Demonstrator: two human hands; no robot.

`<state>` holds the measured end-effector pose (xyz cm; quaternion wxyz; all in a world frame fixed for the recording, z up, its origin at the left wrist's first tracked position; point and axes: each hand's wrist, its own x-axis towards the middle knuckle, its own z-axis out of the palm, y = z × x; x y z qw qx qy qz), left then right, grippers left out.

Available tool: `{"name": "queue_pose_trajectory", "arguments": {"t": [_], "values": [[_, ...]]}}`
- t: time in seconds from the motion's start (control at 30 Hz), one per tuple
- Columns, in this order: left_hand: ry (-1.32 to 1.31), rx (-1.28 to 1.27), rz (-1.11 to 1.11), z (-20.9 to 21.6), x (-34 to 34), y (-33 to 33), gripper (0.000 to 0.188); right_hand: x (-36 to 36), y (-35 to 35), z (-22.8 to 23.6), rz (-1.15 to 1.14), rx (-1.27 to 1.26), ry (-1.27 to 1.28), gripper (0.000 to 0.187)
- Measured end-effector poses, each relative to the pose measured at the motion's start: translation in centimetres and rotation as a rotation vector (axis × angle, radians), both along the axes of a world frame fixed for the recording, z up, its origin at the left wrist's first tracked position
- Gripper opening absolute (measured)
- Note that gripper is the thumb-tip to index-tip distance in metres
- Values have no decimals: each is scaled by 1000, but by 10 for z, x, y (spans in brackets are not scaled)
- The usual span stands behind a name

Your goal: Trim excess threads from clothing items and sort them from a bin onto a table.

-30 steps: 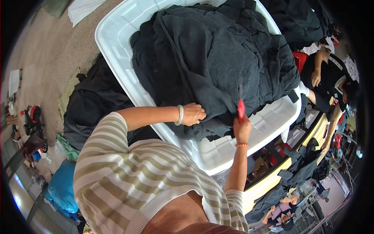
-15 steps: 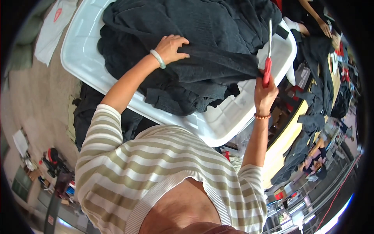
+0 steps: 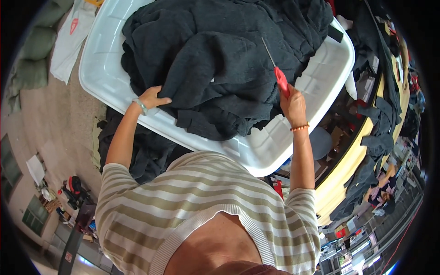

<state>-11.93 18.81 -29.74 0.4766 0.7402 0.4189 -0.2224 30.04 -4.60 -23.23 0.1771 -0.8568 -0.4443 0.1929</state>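
A large heap of black knit garments (image 3: 215,55) fills a white plastic tub (image 3: 105,59) in front of me. My left hand (image 3: 153,97) rests at the near left edge of the heap, its thumb and fingers apart against the dark cloth. Part of its fingers is hard to make out there. My right hand (image 3: 294,107) is closed round the red handle of scissors (image 3: 282,82), seen edge-on. Their thin metal blade points up and to the left, over the garments. Below the right hand lies the tub's near right part.
More black cloth (image 3: 133,146) lies below the tub at the left. To the right, a pale yellow table edge (image 3: 341,192) carries dark garments (image 3: 378,119). A white bag (image 3: 73,41) is on the floor at the far left. Another person (image 3: 380,195) sits farther right.
My left hand has drawn back toward me and left, to the heap's edge. My right hand has moved left, and the scissors have tilted left. The stretched cloth between my hands now lies bunched.
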Motion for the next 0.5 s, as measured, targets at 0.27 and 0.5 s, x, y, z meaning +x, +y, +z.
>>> {"name": "queue_pose_trajectory", "arguments": {"t": [0.27,0.5], "values": [[-276,-226,656,-32,33,41,58,-10,-2,-3,-42,-92,130,15],[146,578,1286,-97,31,150,80,-5,-13,8,-112,-221,192,19]]}}
